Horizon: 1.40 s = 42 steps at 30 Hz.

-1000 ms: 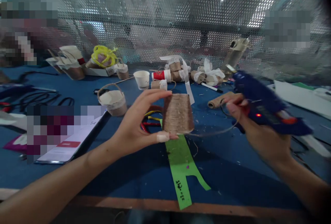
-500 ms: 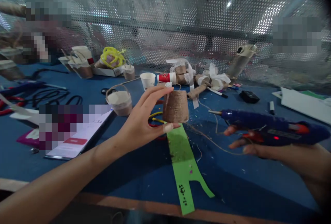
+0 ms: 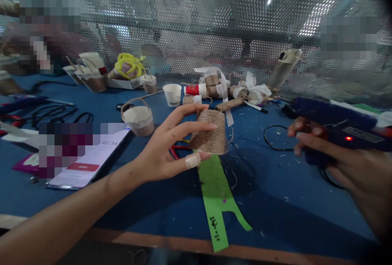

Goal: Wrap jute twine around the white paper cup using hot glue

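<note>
My left hand (image 3: pixel 165 146) holds a small cup wrapped in brown twine (image 3: pixel 211 132), gripping it between thumb and fingers above the table. A loose loop of twine shows at the cup's right side. My right hand (image 3: pixel 324 146), off to the right, is closed around a dark blue hot glue gun (image 3: pixel 337 120) with a lit red light. The gun points left, apart from the cup, and its nozzle is blurred. Below the cup lies a green paper strip (image 3: pixel 216 195) with black handwriting. Red-handled scissors (image 3: pixel 177 149) are partly hidden behind my left hand.
To the left lie a phone (image 3: pixel 101 146) and a twine-handled small bucket (image 3: pixel 139 120). A white paper cup (image 3: pixel 172 94), red paper cups (image 3: pixel 195 90) and several twine-wrapped pieces stand farther back. A bottle (image 3: pixel 283 69) stands before the perforated metal screen (image 3: pixel 196 32). A black cable (image 3: pixel 272 146) loops near my right hand.
My right hand and the glue gun have moved right, away from the cup. The twine no longer stretches to my right hand. My left fingers have shifted on the cup, which has turned slightly.
</note>
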Available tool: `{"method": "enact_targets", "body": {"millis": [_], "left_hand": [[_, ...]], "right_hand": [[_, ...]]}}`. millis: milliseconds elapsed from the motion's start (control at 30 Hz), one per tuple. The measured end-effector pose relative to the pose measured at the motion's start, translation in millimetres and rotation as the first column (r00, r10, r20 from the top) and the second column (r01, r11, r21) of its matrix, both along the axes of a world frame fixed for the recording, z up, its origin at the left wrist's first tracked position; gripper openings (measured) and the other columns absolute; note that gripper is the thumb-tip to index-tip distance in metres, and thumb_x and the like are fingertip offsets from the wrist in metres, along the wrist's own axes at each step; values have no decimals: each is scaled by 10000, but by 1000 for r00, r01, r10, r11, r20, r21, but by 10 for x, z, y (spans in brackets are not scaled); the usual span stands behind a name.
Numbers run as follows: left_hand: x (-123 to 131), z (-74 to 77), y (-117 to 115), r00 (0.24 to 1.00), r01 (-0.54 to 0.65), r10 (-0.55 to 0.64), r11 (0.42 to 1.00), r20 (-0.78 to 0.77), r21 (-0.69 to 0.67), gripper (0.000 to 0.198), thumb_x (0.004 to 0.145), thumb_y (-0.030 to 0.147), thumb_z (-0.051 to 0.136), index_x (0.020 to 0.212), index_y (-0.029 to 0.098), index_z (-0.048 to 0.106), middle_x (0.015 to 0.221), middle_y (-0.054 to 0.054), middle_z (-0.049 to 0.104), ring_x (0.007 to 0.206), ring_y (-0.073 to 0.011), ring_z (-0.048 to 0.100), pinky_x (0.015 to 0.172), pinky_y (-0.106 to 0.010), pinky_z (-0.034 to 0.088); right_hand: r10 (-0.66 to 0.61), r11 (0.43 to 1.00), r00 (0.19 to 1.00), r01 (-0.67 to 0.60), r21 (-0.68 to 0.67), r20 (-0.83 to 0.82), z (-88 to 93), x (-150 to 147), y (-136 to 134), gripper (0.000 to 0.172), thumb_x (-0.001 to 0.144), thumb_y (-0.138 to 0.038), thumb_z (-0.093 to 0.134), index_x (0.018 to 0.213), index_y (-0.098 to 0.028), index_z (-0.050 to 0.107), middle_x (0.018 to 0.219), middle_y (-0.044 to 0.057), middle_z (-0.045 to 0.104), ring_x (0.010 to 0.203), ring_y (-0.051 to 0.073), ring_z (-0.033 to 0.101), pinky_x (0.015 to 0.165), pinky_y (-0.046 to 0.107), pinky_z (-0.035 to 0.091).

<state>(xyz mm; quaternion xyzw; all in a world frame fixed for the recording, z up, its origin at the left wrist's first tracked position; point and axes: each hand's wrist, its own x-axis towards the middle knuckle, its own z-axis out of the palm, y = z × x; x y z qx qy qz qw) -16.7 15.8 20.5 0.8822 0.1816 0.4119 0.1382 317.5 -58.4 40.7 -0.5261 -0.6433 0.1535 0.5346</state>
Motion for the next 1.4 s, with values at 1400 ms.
{"method": "enact_targets", "body": {"millis": [1400], "left_hand": [[17, -66, -10, 996, 80, -73, 972, -42, 220, 539, 877, 271, 735, 1389, 250, 569, 1544, -138, 400, 1409, -333, 464, 1037, -431, 595]], "right_hand": [[396, 918, 850, -377, -126, 346, -376, -221, -162, 244, 758, -163, 647, 722, -251, 423, 654, -66, 486, 518, 105, 428, 483, 257, 311]]}}
